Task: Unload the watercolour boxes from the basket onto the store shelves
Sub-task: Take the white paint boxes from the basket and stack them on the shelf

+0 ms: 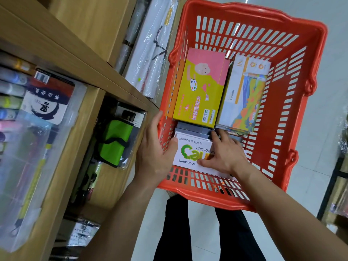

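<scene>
A red plastic basket (293, 102) sits in front of me on the floor. Inside lie a yellow-and-pink paint box (201, 91), a white box with a colourful landscape (243, 98), and near me a white watercolour box (190, 153) marked "12 COLOURS". My right hand (224, 153) lies on that white box, fingers spread over its top and far edge. My left hand (156, 147) grips the basket's left wall, thumb inside against the box's corner. A grey box (192, 129) lies partly under the others.
Wooden store shelves (90, 102) stand at the left, holding packed pens, a calligraphy set (47, 98) and a green-and-black pouch (114, 142). Wrapped white rolls (150, 53) lean beyond the shelf. My dark trouser legs show below the basket. A dark rack (333, 185) stands at the right.
</scene>
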The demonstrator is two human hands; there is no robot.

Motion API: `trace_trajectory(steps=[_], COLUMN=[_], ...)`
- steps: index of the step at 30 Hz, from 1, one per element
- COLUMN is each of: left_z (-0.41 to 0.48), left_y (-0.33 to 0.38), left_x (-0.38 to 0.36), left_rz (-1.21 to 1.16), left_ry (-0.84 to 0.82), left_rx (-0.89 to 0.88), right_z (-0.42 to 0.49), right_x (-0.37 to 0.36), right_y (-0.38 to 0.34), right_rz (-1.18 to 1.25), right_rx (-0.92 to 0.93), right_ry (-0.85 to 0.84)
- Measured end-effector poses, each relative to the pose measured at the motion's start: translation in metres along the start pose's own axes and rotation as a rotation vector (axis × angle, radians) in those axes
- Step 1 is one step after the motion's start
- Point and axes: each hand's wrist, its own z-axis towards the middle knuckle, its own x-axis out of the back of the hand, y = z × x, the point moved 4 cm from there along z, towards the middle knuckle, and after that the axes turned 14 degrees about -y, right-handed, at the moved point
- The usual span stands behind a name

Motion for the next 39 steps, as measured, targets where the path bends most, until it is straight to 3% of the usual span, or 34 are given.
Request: trace_trajectory(steps=[16, 24, 31, 34, 39], left_z=[0.001, 0.001, 0.002, 0.001, 0.002], left_y=[-0.003, -0.002, -0.006, -0.006, -0.004], left_x=[0.001, 0.001, 0.001, 0.002, 0.003], left_rz=[-0.008, 0.004, -0.017, -0.021, -0.036], left_ry=[0.012, 0.023, 0.024, 0.02, 0.026], left_rx=[-0.027, -0.036, -0.024, -0.027, -0.033], right_z=[0.01, 0.001, 0.006, 0.003, -0.006], right_x=[0.009, 0.021, 0.027, 0.025, 0.028], right_y=[0.001, 0.004, 0.012, 0.011, 0.007], right_rz=[0.033, 0.019, 0.257, 0.114, 0.092], right_rx=[0.012, 0.007, 0.073, 0.125, 0.176], right_ry=[-0.096, -0.018, -0.26, -0.207, -0.093])
